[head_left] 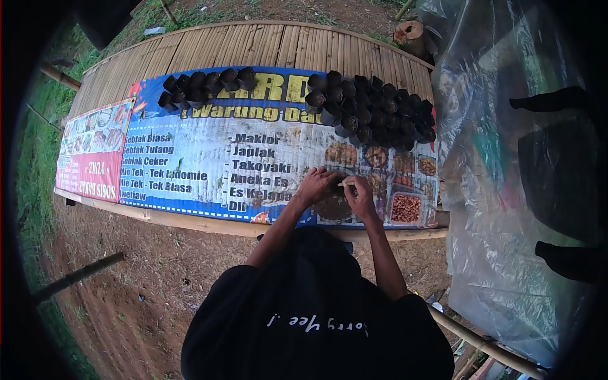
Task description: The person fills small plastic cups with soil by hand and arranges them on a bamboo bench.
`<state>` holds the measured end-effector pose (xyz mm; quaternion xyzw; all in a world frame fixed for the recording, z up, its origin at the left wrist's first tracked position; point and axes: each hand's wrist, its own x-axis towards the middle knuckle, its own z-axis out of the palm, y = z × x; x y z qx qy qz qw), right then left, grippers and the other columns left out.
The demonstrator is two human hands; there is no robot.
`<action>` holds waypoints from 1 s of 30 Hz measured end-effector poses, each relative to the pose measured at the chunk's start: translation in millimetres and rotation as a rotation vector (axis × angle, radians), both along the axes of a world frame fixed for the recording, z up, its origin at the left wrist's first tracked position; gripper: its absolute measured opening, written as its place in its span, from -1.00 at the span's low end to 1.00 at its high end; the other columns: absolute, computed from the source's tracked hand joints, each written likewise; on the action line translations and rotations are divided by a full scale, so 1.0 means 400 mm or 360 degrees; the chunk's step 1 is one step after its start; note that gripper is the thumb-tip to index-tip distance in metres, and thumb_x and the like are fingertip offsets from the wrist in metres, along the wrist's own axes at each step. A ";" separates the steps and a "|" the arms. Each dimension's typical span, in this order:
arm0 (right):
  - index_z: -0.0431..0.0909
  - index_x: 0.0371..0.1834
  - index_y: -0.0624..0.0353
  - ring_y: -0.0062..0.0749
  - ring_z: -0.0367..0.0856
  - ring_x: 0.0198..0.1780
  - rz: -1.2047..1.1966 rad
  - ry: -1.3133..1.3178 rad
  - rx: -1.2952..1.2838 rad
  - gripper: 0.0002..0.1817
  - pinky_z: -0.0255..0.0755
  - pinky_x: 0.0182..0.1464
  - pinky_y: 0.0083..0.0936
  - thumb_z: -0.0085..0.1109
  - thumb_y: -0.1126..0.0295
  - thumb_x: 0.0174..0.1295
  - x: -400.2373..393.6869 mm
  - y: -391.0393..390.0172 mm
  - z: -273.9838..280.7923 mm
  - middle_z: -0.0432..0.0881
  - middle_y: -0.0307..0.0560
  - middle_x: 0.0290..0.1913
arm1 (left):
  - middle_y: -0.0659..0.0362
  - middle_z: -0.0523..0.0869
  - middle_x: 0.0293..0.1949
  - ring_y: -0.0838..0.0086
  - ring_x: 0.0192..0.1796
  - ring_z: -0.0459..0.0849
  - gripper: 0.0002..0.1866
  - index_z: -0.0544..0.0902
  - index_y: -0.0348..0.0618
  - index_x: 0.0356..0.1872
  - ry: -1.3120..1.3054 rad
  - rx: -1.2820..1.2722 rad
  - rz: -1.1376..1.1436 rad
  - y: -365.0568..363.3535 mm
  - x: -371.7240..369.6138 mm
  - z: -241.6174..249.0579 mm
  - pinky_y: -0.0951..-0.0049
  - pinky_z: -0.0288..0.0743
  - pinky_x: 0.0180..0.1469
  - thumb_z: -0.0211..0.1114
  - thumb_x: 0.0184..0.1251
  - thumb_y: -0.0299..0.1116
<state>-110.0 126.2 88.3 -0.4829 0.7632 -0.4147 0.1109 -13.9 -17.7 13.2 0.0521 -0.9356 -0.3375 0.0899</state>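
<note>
My left hand (317, 184) is closed around the side of a small black seedling bag (337, 188), mostly hidden by my fingers. Over the bag's mouth, my right hand (359, 196) has its fingertips pinched together; whatever is in them is too small to make out. Just below the hands is a heap of dark soil (333, 210) on the printed banner (183, 161). Right of my right hand sits a clear tray (405, 208) of reddish-brown seeds or nuts.
Many black seedling bags (373, 111) stand packed together at the back right, with a smaller group (196, 87) at the back left. The banner covers a bamboo-slat table (253, 47). Clear plastic sheeting (487, 209) hangs at the right.
</note>
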 end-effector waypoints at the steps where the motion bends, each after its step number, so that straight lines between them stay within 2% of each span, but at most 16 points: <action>1: 0.44 -0.31 0.25 -0.02 0.52 -0.17 0.0001 0.0001 -0.0002 -0.93 0.40 -0.13 -0.26 0.11 0.57 0.15 -0.001 0.004 -0.009 0.55 0.03 -0.29 | 0.20 0.65 -0.05 0.27 0.03 0.50 -0.55 0.53 0.07 0.06 0.0001 -0.0002 0.0001 0.000 0.000 0.005 0.31 0.30 0.08 0.33 0.08 -0.19; 3: 0.44 -0.30 0.25 0.00 0.52 -0.18 -0.0027 -0.0009 0.0050 -0.91 0.39 -0.12 -0.24 0.12 0.57 0.15 -0.003 0.016 -0.032 0.54 0.04 -0.29 | 0.21 0.62 -0.01 0.26 0.09 0.49 -0.43 0.52 0.02 0.08 -0.0042 0.0084 0.0012 0.000 0.001 0.008 0.27 0.31 0.15 0.42 -0.05 -0.21; 10: 0.44 -0.28 0.27 0.01 0.55 -0.20 -0.0151 0.0083 0.0053 -0.91 0.41 -0.13 -0.26 0.11 0.55 0.16 -0.002 0.049 -0.070 0.53 0.08 -0.31 | 0.19 0.65 -0.05 0.27 0.05 0.49 -0.44 0.49 0.07 0.11 0.0005 -0.0015 0.0008 -0.002 0.003 -0.007 0.30 0.30 0.08 0.39 0.00 -0.20; 12: 0.43 -0.31 0.23 -0.06 0.52 -0.26 -0.0236 0.0082 -0.0078 -0.90 0.38 -0.18 -0.26 0.13 0.56 0.13 0.005 0.045 -0.087 0.53 0.02 -0.32 | 0.21 0.62 -0.02 0.25 0.10 0.47 -0.41 0.51 0.02 0.09 -0.0017 0.0017 -0.0020 -0.003 0.005 0.000 0.25 0.30 0.15 0.44 -0.08 -0.21; 16: 0.45 -0.30 0.20 -0.21 0.50 -0.37 -0.0452 -0.0074 -0.0076 -0.87 0.38 -0.25 -0.34 0.17 0.54 0.12 0.017 0.046 -0.112 0.53 -0.05 -0.35 | 0.20 0.61 -0.01 0.24 0.10 0.47 -0.36 0.50 0.02 0.11 -0.0075 0.0032 -0.0037 -0.004 0.000 -0.003 0.25 0.30 0.14 0.46 -0.12 -0.22; 18: 0.46 -0.22 0.20 -0.50 0.44 -0.37 -0.0594 -0.0177 -0.0069 -0.85 0.37 -0.25 -0.53 0.20 0.44 0.21 0.027 0.041 -0.112 0.50 -0.15 -0.34 | 0.20 0.59 0.02 0.24 0.09 0.46 -0.30 0.48 0.01 0.14 0.0008 -0.0034 -0.0035 -0.007 0.006 -0.002 0.24 0.31 0.12 0.49 -0.18 -0.25; 19: 0.46 -0.22 0.20 -0.50 0.44 -0.37 -0.0612 -0.0174 -0.0078 -0.85 0.37 -0.25 -0.53 0.20 0.44 0.21 0.035 0.036 -0.106 0.50 -0.15 -0.34 | 0.20 0.59 0.02 0.24 0.09 0.46 -0.30 0.48 0.01 0.14 0.0012 -0.0042 -0.0054 -0.008 0.012 0.002 0.24 0.31 0.12 0.49 -0.18 -0.25; 21: 0.45 -0.16 0.19 -0.52 0.45 -0.35 -0.0749 -0.0424 -0.0157 -0.79 0.39 -0.24 -0.52 0.22 0.38 0.23 0.050 0.030 -0.092 0.51 -0.21 -0.28 | 0.23 0.57 0.05 0.26 0.09 0.46 -0.26 0.47 0.03 0.15 0.0008 -0.0078 -0.0026 -0.012 0.021 0.017 0.26 0.31 0.10 0.53 -0.22 -0.29; 22: 0.45 -0.08 0.19 -0.52 0.47 -0.32 -0.0804 -0.0487 -0.0143 -0.73 0.40 -0.20 -0.53 0.24 0.34 0.24 0.051 0.033 -0.095 0.52 -0.22 -0.22 | 0.23 0.57 0.04 0.25 0.08 0.46 -0.24 0.48 0.02 0.15 -0.0041 -0.0029 -0.0034 -0.016 0.026 0.028 0.25 0.32 0.09 0.55 -0.27 -0.32; 23: 0.45 -0.08 0.19 -0.52 0.47 -0.32 -0.0863 -0.0462 -0.0155 -0.73 0.40 -0.20 -0.53 0.24 0.34 0.24 0.053 0.039 -0.098 0.52 -0.22 -0.22 | 0.23 0.57 0.04 0.25 0.08 0.46 -0.24 0.48 0.02 0.15 -0.0018 -0.0027 -0.0094 -0.020 0.029 0.039 0.25 0.32 0.09 0.55 -0.27 -0.32; 25: 0.43 0.00 0.19 -0.57 0.44 -0.34 -0.0914 -0.0631 -0.0330 -0.61 0.38 -0.26 -0.55 0.27 0.21 0.23 0.055 0.047 -0.095 0.50 -0.15 -0.27 | 0.24 0.57 0.03 0.25 0.06 0.47 -0.25 0.50 0.06 0.14 -0.0064 -0.0039 -0.0011 -0.027 0.036 0.049 0.25 0.33 0.09 0.55 -0.27 -0.32; 26: 0.39 0.07 0.21 -0.45 0.47 -0.22 -0.0956 -0.0628 -0.0317 -0.57 0.40 -0.18 -0.49 0.17 0.15 0.31 0.052 0.059 -0.092 0.48 -0.07 -0.18 | 0.24 0.57 0.03 0.25 0.06 0.47 -0.25 0.50 0.06 0.14 -0.0047 -0.0039 -0.0058 -0.029 0.039 0.054 0.25 0.33 0.09 0.55 -0.27 -0.32; 27: 0.39 0.07 0.21 -0.45 0.47 -0.22 -0.0990 -0.0615 -0.0329 -0.57 0.40 -0.18 -0.49 0.17 0.15 0.31 0.043 0.087 -0.097 0.48 -0.07 -0.18 | 0.25 0.57 0.04 0.24 0.06 0.48 -0.26 0.50 0.08 0.13 -0.0060 -0.0023 -0.0009 -0.032 0.047 0.066 0.24 0.33 0.09 0.54 -0.26 -0.34; 29: 0.39 0.07 0.21 -0.32 0.46 -0.09 -0.1208 -0.0361 -0.0405 -0.62 0.38 -0.07 -0.40 0.07 0.17 0.37 0.017 0.148 -0.109 0.47 -0.02 -0.11 | 0.25 0.57 0.04 0.24 0.05 0.48 -0.27 0.51 0.09 0.13 -0.0068 -0.0018 0.0028 -0.045 0.059 0.065 0.23 0.33 0.08 0.54 -0.26 -0.35; 30: 0.41 0.04 0.21 -0.14 0.45 -0.03 -0.1314 -0.0507 -0.0369 -0.71 0.35 0.01 -0.29 0.06 0.29 0.36 0.000 0.188 -0.091 0.46 0.05 -0.08 | 0.25 0.57 0.04 0.23 0.04 0.48 -0.28 0.51 0.10 0.13 -0.0046 -0.0003 0.0087 -0.050 0.067 0.060 0.21 0.34 0.08 0.53 -0.25 -0.36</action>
